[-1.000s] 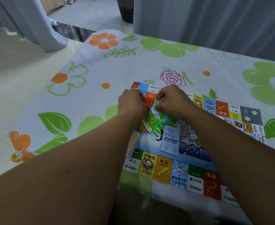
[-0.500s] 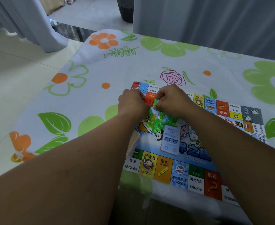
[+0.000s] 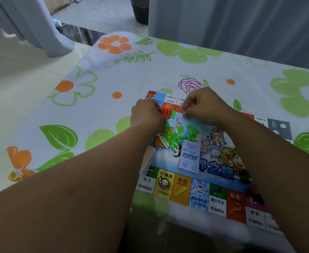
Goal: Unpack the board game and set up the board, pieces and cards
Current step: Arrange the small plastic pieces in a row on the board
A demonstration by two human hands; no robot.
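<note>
The colourful game board (image 3: 199, 190) lies flat on the flowered tablecloth. A heap of bright green plastic pieces (image 3: 179, 134), seemingly in a clear bag, sits on its upper left part. My left hand (image 3: 147, 115) and my right hand (image 3: 203, 106) hover over the heap with fingers curled, each pinching at its top edge. One green piece (image 3: 172, 114) stands between the fingertips. A blue card deck (image 3: 189, 156) lies on the board's middle. A tan deck (image 3: 148, 157) is half hidden by my left forearm.
The tablecloth (image 3: 98, 110) with green leaves and orange flowers covers the table, whose left edge drops to a tiled floor (image 3: 18, 73). Grey curtains (image 3: 241, 30) hang behind. Small dark pieces (image 3: 248, 179) lie on the board by my right forearm.
My hands have drawn a little apart, the right one shifting to the right. The green piece and the board cell between them now show.
</note>
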